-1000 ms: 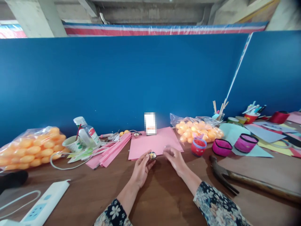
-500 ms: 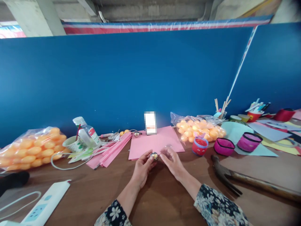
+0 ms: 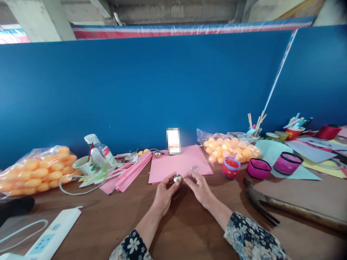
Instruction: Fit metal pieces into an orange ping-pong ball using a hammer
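My left hand (image 3: 165, 195) pinches a small, shiny metal ball (image 3: 178, 179) between thumb and fingers, just above the brown table. Close against the ball's right side is my right hand (image 3: 200, 188), its thumb and index finger drawn together in a pinch. Whatever those fingertips hold, if anything, is too small to make out. Beyond both hands lies a sheet of pink paper (image 3: 162, 169). A small clear, glinting piece (image 3: 194, 168) shows on it, just past my right fingers.
A claw hammer (image 3: 292, 206) lies to the right, with a red cup (image 3: 230, 169) and a magenta band (image 3: 258, 168) behind it. Bags of orange balls (image 3: 40, 173) flank the workspace. On the left are pink strips (image 3: 134, 171), a bottle (image 3: 104, 153) and a power strip (image 3: 50, 233).
The ball has shifted slightly in my left fingers and more of its shiny surface shows. My right fingers have moved a little, uncovering more of the clear piece.
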`<state>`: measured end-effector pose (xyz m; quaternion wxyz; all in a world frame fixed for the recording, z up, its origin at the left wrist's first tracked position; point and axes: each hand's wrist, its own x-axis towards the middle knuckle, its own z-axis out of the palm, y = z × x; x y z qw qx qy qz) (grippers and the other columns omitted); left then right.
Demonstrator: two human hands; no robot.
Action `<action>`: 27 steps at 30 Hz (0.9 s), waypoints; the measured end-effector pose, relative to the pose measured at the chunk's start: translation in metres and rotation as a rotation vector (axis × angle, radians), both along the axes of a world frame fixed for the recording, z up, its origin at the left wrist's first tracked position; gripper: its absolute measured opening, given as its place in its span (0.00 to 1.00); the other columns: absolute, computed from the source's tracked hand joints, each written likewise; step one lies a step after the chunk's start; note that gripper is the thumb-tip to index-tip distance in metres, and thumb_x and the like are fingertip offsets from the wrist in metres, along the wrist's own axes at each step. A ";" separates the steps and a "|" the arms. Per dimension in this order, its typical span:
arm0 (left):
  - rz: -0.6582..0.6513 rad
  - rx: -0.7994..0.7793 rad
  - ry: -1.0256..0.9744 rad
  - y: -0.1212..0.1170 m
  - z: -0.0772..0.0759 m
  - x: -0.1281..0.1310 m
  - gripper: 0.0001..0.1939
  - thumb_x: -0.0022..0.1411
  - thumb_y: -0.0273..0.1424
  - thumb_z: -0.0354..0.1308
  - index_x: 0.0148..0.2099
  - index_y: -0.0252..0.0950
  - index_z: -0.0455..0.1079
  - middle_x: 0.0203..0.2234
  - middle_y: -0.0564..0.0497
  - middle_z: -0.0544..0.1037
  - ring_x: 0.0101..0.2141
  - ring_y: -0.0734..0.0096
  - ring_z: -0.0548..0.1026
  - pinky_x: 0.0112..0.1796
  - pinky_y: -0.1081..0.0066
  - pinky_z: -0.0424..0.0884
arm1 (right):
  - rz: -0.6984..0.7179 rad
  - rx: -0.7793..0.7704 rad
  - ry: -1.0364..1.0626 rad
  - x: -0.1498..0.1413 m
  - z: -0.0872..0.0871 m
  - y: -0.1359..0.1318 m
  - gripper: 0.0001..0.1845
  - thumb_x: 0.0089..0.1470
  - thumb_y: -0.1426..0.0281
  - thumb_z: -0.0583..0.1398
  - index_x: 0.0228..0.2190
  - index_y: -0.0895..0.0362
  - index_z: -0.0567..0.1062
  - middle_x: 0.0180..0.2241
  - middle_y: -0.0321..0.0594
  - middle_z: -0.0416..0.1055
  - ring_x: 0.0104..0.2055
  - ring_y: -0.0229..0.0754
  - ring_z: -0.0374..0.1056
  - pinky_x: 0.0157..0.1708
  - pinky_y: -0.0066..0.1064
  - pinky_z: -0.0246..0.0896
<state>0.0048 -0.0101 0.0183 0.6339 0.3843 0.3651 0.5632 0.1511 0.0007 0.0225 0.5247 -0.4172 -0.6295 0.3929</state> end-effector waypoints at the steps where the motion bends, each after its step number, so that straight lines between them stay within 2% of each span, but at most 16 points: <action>1: 0.001 0.005 0.010 0.000 0.000 0.000 0.27 0.44 0.30 0.64 0.49 0.34 0.65 0.37 0.45 0.76 0.38 0.67 0.73 0.43 0.67 0.67 | 0.005 -0.005 0.001 0.000 0.000 0.000 0.07 0.49 0.67 0.56 0.27 0.57 0.71 0.26 0.35 0.69 0.29 0.37 0.63 0.33 0.28 0.59; 8: -0.009 0.035 0.059 0.001 -0.002 0.000 0.26 0.45 0.30 0.63 0.49 0.35 0.65 0.39 0.44 0.76 0.38 0.66 0.73 0.42 0.66 0.67 | 0.011 -0.010 -0.005 -0.001 0.004 -0.003 0.07 0.48 0.66 0.56 0.27 0.57 0.71 0.26 0.35 0.69 0.29 0.36 0.63 0.32 0.27 0.58; 19: 0.003 0.072 0.079 0.000 -0.002 0.000 0.25 0.44 0.30 0.64 0.47 0.35 0.67 0.39 0.45 0.76 0.39 0.64 0.73 0.44 0.64 0.65 | 0.020 -0.058 -0.003 -0.002 -0.003 0.000 0.10 0.46 0.63 0.58 0.25 0.58 0.73 0.24 0.35 0.69 0.26 0.36 0.62 0.28 0.26 0.57; 27: -0.001 0.107 0.118 0.002 -0.004 -0.001 0.24 0.46 0.29 0.62 0.47 0.35 0.66 0.40 0.45 0.75 0.41 0.64 0.72 0.45 0.64 0.65 | 0.049 -0.081 0.008 -0.002 -0.005 0.000 0.11 0.48 0.63 0.57 0.25 0.58 0.72 0.25 0.35 0.69 0.28 0.36 0.62 0.31 0.26 0.57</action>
